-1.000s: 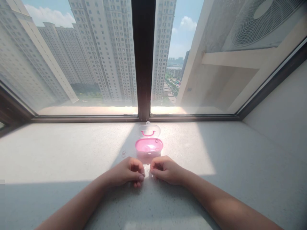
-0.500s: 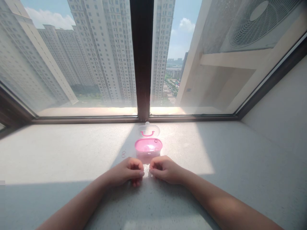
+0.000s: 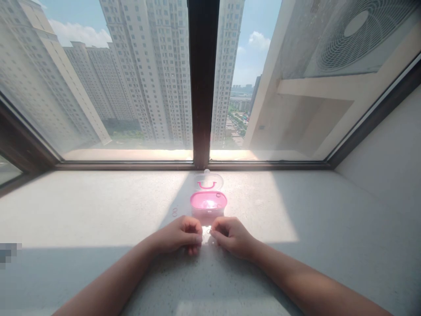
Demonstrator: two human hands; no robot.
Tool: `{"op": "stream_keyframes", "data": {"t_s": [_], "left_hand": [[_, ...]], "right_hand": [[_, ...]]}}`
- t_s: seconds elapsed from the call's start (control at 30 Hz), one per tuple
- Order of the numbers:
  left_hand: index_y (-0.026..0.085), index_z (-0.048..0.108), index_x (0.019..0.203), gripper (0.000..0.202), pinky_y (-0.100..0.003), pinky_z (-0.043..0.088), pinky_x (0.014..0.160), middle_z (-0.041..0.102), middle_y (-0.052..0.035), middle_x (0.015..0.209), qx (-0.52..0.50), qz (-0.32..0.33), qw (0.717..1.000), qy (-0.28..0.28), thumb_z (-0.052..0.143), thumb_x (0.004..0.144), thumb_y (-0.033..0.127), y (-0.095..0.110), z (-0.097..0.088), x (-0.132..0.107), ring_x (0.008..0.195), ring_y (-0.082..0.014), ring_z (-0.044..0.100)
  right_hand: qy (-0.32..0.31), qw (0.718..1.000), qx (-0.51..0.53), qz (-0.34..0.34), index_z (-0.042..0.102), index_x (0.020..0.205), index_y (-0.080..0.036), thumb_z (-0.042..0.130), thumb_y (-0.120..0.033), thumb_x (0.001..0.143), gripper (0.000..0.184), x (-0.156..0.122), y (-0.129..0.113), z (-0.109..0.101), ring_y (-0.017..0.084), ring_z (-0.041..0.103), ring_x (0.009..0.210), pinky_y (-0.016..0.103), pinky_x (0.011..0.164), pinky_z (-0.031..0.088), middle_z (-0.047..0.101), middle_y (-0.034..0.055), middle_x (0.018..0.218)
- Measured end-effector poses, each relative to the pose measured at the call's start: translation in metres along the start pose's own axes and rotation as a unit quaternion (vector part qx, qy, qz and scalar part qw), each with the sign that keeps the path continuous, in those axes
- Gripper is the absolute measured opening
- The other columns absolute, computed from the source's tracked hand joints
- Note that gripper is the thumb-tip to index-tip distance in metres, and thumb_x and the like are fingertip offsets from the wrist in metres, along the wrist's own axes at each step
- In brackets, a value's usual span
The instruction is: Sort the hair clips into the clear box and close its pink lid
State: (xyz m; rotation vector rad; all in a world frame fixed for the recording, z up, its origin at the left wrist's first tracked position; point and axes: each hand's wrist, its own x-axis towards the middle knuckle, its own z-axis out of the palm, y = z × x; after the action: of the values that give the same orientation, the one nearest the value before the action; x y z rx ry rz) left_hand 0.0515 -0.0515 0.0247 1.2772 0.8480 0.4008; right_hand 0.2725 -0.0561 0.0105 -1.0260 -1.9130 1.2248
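Note:
A pink oval box (image 3: 208,202) stands on the sill just beyond my hands. Its clear lid (image 3: 210,179), with a pink handle, lies behind it towards the window. My right hand (image 3: 232,235) pinches a small thin loop (image 3: 208,231) between thumb and fingertip, in front of the box. Close beside it, my left hand (image 3: 184,235) is closed with thumb against fingers; what it holds, if anything, is too small to make out. Two small pinkish loops (image 3: 174,212) lie on the sill left of the box. Another small dark loop (image 3: 218,195) shows inside the box's back right.
The pale speckled windowsill (image 3: 98,210) carries everything, partly sunlit. Behind it rises a window with a dark frame (image 3: 201,109). A white wall (image 3: 388,140) bounds the right side. Tall buildings and an outdoor fan unit are beyond the glass.
The whole view has shifted slightly, so everything sits a little further right in the picture. Both hands keep their closed pose near the box, and the loop at the right fingertips shows more clearly.

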Motion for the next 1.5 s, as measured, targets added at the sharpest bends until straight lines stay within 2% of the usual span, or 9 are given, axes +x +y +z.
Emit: {"op": "stream_keyframes", "data": {"t_s": [0.13, 0.33, 0.53, 0.83, 1.03, 1.5], "left_hand": [[0.014, 0.057, 0.076, 0.03, -0.024, 0.045, 0.056, 0.066, -0.0024, 0.063, -0.003, 0.004, 1.0, 0.006, 0.073, 0.072, 0.04, -0.003, -0.001, 0.0, 0.059, -0.0142, 0.061], [0.014, 0.058, 0.078, 0.029, -0.025, 0.046, 0.057, 0.067, -0.0027, 0.066, -0.011, 0.0, 1.0, 0.002, 0.074, 0.071, 0.037, -0.004, -0.002, 0.0, 0.06, -0.0141, 0.062], [0.013, 0.06, 0.079, 0.03, -0.024, 0.046, 0.058, 0.067, -0.0026, 0.065, -0.016, -0.004, 1.0, 0.006, 0.072, 0.074, 0.04, -0.003, -0.003, -0.002, 0.057, -0.0124, 0.061], [0.014, 0.058, 0.08, 0.031, -0.024, 0.046, 0.059, 0.067, -0.003, 0.067, -0.029, -0.004, 1.0, 0.002, 0.069, 0.078, 0.043, 0.0, -0.003, -0.002, 0.057, -0.0117, 0.06], [0.013, 0.059, 0.082, 0.027, -0.023, 0.046, 0.06, 0.067, -0.0038, 0.069, -0.031, 0.0, 0.999, -0.008, 0.067, 0.082, 0.039, -0.002, -0.003, -0.002, 0.058, -0.0109, 0.06], [0.013, 0.057, 0.082, 0.027, -0.023, 0.046, 0.061, 0.068, -0.0034, 0.069, -0.011, -0.007, 1.0, -0.009, 0.066, 0.082, 0.039, 0.002, -0.002, -0.004, 0.06, -0.0119, 0.061]], "right_hand": [[0.007, 1.0, -0.024, -0.014, 0.061, 0.068, -0.014, 0.059, -0.02, 0.079, 0.013, -0.001, -0.001, 0.001, 0.01, 0.049, 0.048, 0.021, 0.048, 0.037, 0.06, -0.0007, 0.054], [-0.024, 0.996, 0.075, 0.03, 0.058, 0.069, -0.015, 0.061, -0.025, 0.078, 0.014, 0.003, -0.001, -0.003, 0.008, 0.047, 0.04, 0.019, 0.042, 0.035, 0.058, -0.0021, 0.051], [-0.052, 0.992, 0.106, 0.038, 0.058, 0.07, -0.015, 0.063, -0.025, 0.077, 0.013, 0.005, 0.002, -0.005, 0.008, 0.046, 0.038, 0.019, 0.041, 0.035, 0.055, -0.0041, 0.048], [-0.075, 0.994, 0.074, 0.023, 0.061, 0.07, -0.014, 0.062, -0.02, 0.077, 0.009, 0.005, -0.003, -0.008, 0.008, 0.045, 0.042, 0.019, 0.044, 0.035, 0.055, -0.0039, 0.05], [-0.074, 0.996, 0.057, 0.014, 0.062, 0.071, -0.014, 0.061, -0.018, 0.077, 0.007, 0.005, -0.003, -0.009, 0.007, 0.045, 0.043, 0.018, 0.045, 0.036, 0.056, -0.0034, 0.052], [-0.078, 0.994, 0.07, 0.024, 0.061, 0.07, -0.015, 0.06, -0.017, 0.077, 0.007, 0.005, -0.006, -0.011, 0.006, 0.044, 0.041, 0.018, 0.044, 0.036, 0.055, -0.0042, 0.051]]}}
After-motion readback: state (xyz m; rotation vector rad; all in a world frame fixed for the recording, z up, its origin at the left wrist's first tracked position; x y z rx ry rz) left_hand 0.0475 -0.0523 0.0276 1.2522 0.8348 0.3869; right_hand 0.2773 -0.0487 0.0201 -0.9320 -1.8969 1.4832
